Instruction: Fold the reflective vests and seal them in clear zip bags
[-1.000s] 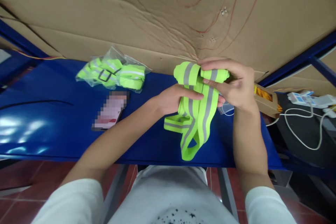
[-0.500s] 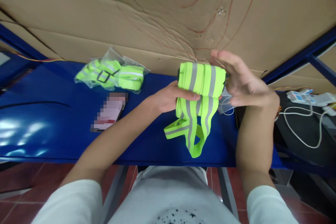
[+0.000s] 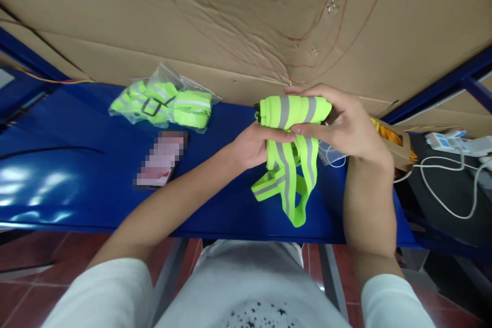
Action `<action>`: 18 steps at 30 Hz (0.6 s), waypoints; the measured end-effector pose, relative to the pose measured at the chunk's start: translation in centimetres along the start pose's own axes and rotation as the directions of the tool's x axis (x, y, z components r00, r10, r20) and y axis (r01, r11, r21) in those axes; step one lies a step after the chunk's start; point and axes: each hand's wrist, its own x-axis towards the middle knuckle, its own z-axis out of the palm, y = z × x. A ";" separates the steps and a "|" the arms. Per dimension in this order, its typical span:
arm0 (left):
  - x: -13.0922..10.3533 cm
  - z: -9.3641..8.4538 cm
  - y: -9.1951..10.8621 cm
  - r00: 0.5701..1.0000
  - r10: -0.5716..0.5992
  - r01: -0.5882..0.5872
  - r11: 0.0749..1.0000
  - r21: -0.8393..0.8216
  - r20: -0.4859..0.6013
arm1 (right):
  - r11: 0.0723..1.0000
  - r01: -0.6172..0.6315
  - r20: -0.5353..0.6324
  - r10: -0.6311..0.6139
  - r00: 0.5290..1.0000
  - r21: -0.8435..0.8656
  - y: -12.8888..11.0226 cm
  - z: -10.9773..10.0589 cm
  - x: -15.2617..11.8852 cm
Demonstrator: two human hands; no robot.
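Note:
A neon yellow-green strap with grey stripes (image 3: 294, 113) is folded into a bundle above the blue table, with loose loops hanging below it. My left hand (image 3: 257, 144) grips the bundle from the left, thumb across its front and the other fingers hidden behind. From the right, my right hand (image 3: 342, 120) holds the upper part, its thumb on the front and its fingers over the top and back. Both thumb tips nearly meet at the lower edge of the fold. A bit of black shows at the bundle's left end.
Bagged neon straps with a black buckle (image 3: 192, 109) lie at the table's back left, a phone (image 3: 161, 159) in front of them. Cardboard (image 3: 134, 20) rises behind the blue table (image 3: 215, 205). On the right are an open box (image 3: 400, 154), white cables and a power strip (image 3: 457, 142).
My right hand has moved left and closed on the strap bundle, where before it was spread beside it. The bundle's upper part is tipped and looks flatter.

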 end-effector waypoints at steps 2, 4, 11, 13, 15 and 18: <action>0.0 0.3 -0.3 1.000 0.028 -0.028 1.000 -0.014 -0.004 | 0.998 0.038 -0.017 -0.038 0.999 -0.046 -0.6 0.1 0.0; 0.1 0.6 -0.4 1.000 0.010 -0.010 1.000 -0.024 0.002 | 0.995 0.031 -0.064 -0.037 0.997 -0.099 -1.2 0.2 -0.1; 0.1 1.3 0.3 0.987 -0.113 0.118 0.992 -0.045 0.111 | 0.973 0.081 -0.186 -0.122 0.975 -0.214 -2.3 0.1 -0.8; 0.0 1.5 0.6 0.990 -0.101 0.106 0.993 -0.053 0.095 | 0.970 0.132 -0.147 -0.163 0.976 -0.204 -2.3 0.4 -0.7; 0.0 1.6 0.9 0.992 -0.089 0.094 0.994 -0.056 0.085 | 0.968 0.162 -0.101 -0.184 0.978 -0.193 -2.1 1.0 -0.5; 0.0 1.7 1.0 0.996 -0.071 0.072 0.997 -0.029 0.045 | 0.945 0.195 -0.082 -0.223 0.971 -0.263 -1.6 2.0 -0.2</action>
